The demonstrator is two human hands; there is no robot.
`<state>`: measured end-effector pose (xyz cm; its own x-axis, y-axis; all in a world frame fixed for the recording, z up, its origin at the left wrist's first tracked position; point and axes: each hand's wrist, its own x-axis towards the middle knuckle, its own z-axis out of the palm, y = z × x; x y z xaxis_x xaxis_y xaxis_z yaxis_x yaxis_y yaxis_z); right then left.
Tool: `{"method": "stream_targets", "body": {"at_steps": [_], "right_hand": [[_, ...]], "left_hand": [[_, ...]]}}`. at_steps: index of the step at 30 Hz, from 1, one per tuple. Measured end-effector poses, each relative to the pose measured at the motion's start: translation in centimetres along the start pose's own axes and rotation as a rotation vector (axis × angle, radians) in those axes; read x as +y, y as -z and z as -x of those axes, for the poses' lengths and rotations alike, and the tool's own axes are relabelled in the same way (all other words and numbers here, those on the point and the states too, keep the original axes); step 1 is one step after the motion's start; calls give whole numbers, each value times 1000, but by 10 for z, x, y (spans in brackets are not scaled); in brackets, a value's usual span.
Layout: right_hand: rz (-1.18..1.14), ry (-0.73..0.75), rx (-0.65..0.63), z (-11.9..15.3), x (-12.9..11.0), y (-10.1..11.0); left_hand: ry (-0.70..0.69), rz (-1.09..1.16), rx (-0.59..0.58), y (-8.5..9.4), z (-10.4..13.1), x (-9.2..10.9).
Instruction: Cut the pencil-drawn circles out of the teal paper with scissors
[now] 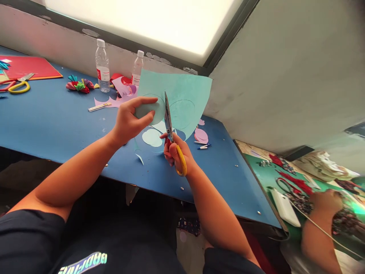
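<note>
A light turquoise sheet of paper [196,89] with drawn circles is held up over the blue table. My left hand [131,118] pinches it at the left, thumb and fingers on a partly cut-out round piece. In my right hand [178,152] is a pair of scissors [169,118] with a yellow and red handle. The blades point up and lie against the paper at the edge of the round piece; they look nearly closed. Below, cut turquoise paper circles [152,137] lie on the table, with a thin curled paper strip [139,158] near them.
Two plastic bottles [103,68] stand by the wall, near purple paper scraps [122,101] and a box-cutter-like tool [99,107]. Pink paper circles [201,136] and pens [203,147] lie right. Yellow-handled scissors [21,85] lie left. Another person's hand [326,201] is over a green table.
</note>
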<state>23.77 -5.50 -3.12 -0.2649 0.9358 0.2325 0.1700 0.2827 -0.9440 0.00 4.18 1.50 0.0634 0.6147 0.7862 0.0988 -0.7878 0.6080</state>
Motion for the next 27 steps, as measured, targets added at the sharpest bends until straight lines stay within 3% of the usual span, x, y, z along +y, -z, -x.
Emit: {"method": "stream_targets", "body": {"at_steps": [27], "right_hand": [[-38,-2,1,0,-5,-2]], "left_hand": [[52,72,-45,0,-3,4]]}}
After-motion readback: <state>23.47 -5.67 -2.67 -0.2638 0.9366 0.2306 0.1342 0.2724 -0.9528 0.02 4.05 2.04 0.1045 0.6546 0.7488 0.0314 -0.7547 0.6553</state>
